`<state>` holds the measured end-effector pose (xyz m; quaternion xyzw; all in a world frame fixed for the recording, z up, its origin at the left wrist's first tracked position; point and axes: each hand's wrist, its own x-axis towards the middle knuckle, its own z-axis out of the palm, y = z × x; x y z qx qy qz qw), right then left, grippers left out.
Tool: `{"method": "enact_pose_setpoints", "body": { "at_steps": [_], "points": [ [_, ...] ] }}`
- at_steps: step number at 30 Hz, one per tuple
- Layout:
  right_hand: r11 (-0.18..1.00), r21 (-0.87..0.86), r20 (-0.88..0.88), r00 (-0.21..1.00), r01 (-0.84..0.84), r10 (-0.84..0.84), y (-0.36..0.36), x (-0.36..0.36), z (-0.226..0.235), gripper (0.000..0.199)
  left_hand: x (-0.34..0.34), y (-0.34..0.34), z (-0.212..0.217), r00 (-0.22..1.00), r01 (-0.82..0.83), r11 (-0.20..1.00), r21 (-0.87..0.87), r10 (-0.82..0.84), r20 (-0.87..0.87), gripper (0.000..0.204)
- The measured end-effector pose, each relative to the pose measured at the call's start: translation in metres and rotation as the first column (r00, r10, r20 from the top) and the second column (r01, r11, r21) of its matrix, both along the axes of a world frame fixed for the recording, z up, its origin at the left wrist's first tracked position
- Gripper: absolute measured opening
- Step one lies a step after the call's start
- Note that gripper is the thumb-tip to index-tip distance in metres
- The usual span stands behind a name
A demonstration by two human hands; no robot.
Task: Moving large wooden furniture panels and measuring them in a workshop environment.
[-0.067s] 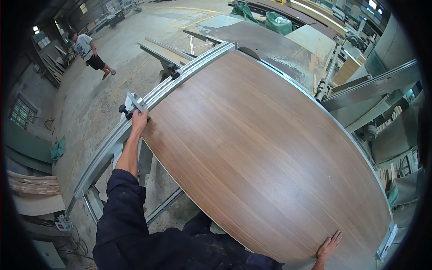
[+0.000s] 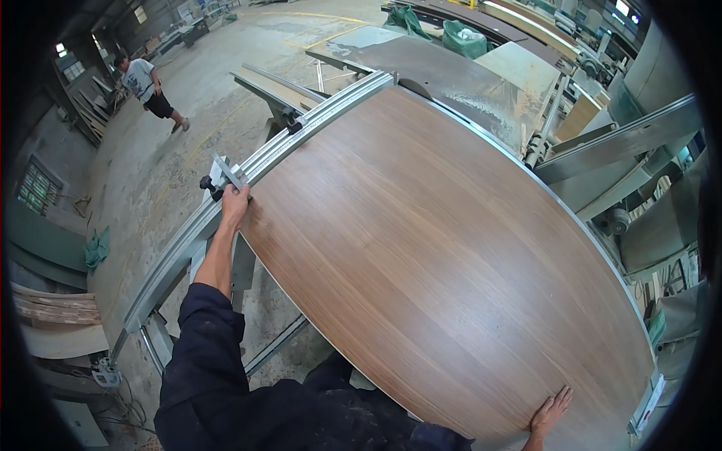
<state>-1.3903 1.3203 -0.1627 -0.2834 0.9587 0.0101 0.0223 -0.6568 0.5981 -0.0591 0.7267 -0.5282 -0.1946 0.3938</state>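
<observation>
A large brown wood-grain board [image 2: 421, 233] lies flat across the sliding table of a panel saw. My left hand [image 2: 235, 207] is closed at the board's near left corner, right beside a metal stop [image 2: 229, 173] on the crosscut fence [image 2: 320, 116]. Its fingertips are partly hidden there. Far to the right, my right hand [image 2: 551, 411] rests flat on the board's top near the close edge, fingers stretched out. Beyond the board's far end, a dark curved blade guard [image 2: 415, 89] shows.
A black knob [image 2: 208, 184] sticks out beside the stop. Behind the board is the saw's dusty table [image 2: 451, 68], with green sacks [image 2: 465, 39] past it. A slanted metal beam [image 2: 620, 143] stands at right. Another person [image 2: 150, 86] is on the floor at far left.
The person at far left has shifted their legs mid-step. My hands and the board look almost unmoved.
</observation>
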Motion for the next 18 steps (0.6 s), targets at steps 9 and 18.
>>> {"method": "enact_pose_setpoints", "body": {
  "at_steps": [9, 18],
  "points": [
    [1.000, -0.010, -0.008, 1.000, 0.025, -0.025, 0.075, -0.063, -0.018, 0.060, -0.051, 0.078, -0.018, 0.999, 0.003, 1.000, 0.004, -0.003, -0.033, 0.047],
    [0.977, 0.031, -0.004, 0.978, 0.211, -0.211, 0.142, -0.126, -0.026, 0.061, -0.126, 0.146, -0.011, 0.999, 0.026, 0.999, 0.033, -0.025, -0.041, 0.034]
  ]
}}
